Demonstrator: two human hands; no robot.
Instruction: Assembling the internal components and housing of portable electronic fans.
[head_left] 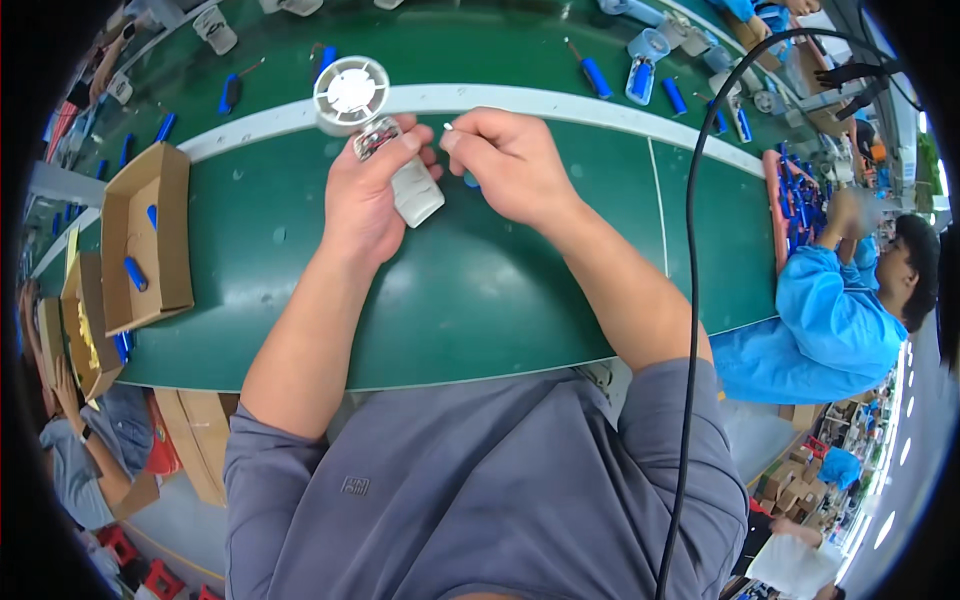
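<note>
My left hand [372,185] is closed around a white handheld fan [418,197]. Its round, spoked head [351,92] points away from me, and small parts and wires show in the opened neck [377,139]. Close by on the right, my right hand [510,165] pinches a small white plug [448,127] between thumb and forefinger. A bit of a blue cylinder [472,180] peeks out below those fingers; most of it is hidden, and I cannot tell whether the hand holds it. The two hands are a short gap apart over the green table [480,290].
An open cardboard box [150,245] with blue batteries stands at left. Beyond a white rail [450,98] lie blue batteries [594,76] and fan parts [214,30]. A black cable [692,240] hangs at right, near a co-worker in blue [840,300] and a pink tray [775,215].
</note>
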